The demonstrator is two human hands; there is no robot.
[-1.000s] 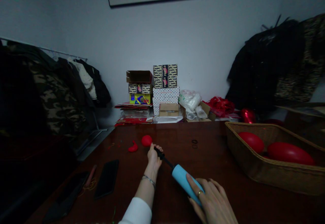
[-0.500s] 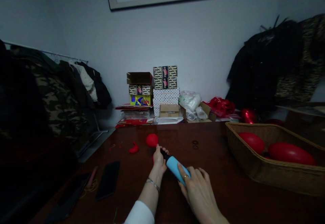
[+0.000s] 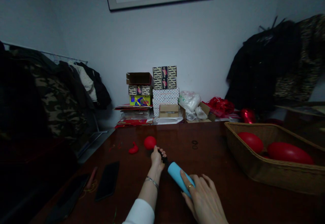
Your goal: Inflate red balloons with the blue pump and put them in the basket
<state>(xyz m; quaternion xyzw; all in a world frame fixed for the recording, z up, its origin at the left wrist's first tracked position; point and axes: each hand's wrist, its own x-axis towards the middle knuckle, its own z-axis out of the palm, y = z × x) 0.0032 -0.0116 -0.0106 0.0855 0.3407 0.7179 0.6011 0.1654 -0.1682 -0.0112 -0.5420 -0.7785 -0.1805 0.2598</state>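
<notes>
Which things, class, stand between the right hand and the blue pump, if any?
Nothing visible does: the right hand holds the blue pump directly, while the left hand grips its black end beside a red balloon.

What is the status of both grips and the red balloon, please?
Right grip holding blue pump. Left grip at its black end. Red balloon round, at left grip. Basket to right, apart from both grips.

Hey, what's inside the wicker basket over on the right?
Two red balloons show inside the wicker basket: a smaller one and a longer one to its right. The near wall and the balloons cover most of the bottom, so I can't tell what's there.
</notes>
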